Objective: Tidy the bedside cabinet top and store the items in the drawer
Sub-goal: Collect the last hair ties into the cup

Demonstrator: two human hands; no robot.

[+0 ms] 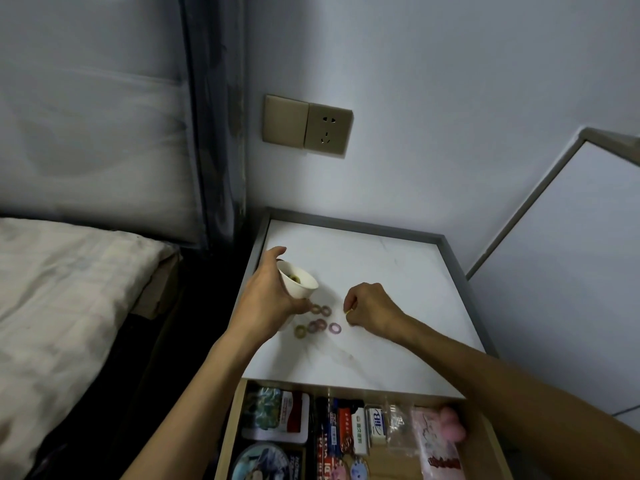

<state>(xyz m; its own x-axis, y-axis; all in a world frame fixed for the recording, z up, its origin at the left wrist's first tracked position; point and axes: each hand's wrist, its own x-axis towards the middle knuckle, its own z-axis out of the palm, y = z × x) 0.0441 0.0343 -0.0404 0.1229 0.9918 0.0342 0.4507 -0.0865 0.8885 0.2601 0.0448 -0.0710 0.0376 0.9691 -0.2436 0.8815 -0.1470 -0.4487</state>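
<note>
My left hand (273, 296) grips a small white cup (298, 280), tilted toward the right above the white marble cabinet top (381, 271). A yellowish ring lies inside the cup. Several small rings, pink and yellow-green (320, 320), lie loose on the top just below the cup. My right hand (372, 308) rests on the top to their right, fingers curled, pinching a small yellow ring (348, 310). Below the top, the wooden drawer (230, 427) stands pulled open, packed with packets, boxes and tins.
The cabinet top has a raised grey rim (457, 268). A bed with pale bedding (69, 306) sits to the left, its padded headboard behind. A wall socket (308, 124) is above the cabinet. A white panel (571, 271) leans at the right.
</note>
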